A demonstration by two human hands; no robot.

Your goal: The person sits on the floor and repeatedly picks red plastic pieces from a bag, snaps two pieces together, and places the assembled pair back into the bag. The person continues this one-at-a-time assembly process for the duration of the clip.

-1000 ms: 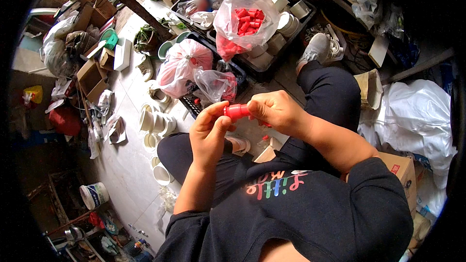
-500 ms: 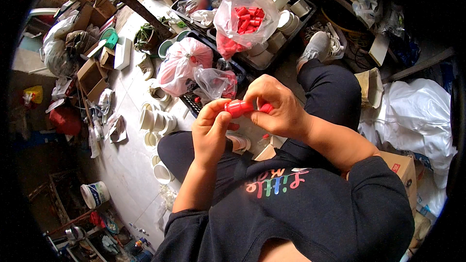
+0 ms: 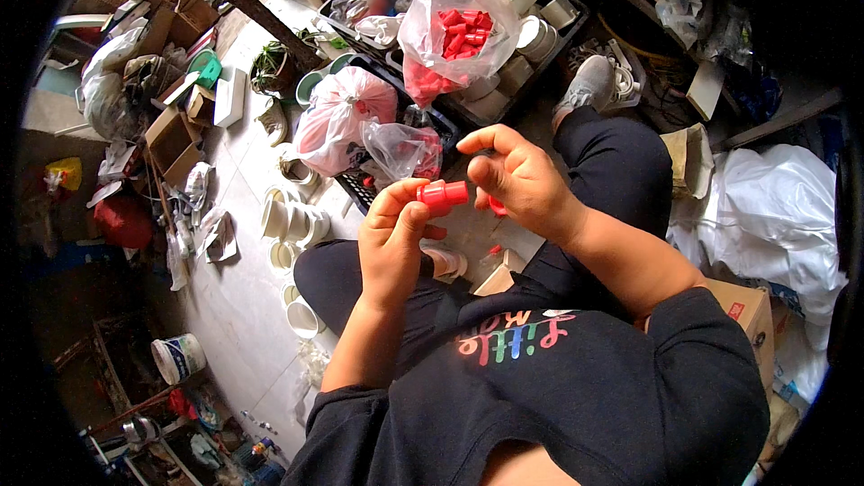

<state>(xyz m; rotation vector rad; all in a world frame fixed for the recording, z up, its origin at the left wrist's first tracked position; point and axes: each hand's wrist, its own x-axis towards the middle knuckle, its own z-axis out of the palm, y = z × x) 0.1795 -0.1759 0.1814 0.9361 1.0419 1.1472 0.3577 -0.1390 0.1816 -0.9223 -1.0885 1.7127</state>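
Note:
My left hand (image 3: pixel 393 238) pinches a red plastic tube-like piece (image 3: pixel 445 194) between thumb and fingers, its narrower end pointing right. Close by on the right is my right hand (image 3: pixel 529 182), thumb and forefinger lifted apart and off that piece. A second red plastic piece (image 3: pixel 497 206) shows partly under its curled lower fingers; most of it is hidden. Beyond my hands, an open clear bag (image 3: pixel 426 22) holds many similar red pieces (image 3: pixel 464 32). A tied bag (image 3: pixel 346 121) with reddish contents and a crumpled clear bag (image 3: pixel 393 151) lie nearer, on a black crate.
White cups (image 3: pixel 292 220) stand in a row on the floor by my left knee. White pots (image 3: pixel 537 39) fill the far black crate (image 3: pixel 576 25). At right are a large white plastic sack (image 3: pixel 774 202) and a cardboard box (image 3: pixel 740 310). Boxes (image 3: pixel 173 142) and clutter line the left.
My right thumb and forefinger have come off the red piece in my left hand and spread apart. The left hand keeps its grip, nearly still.

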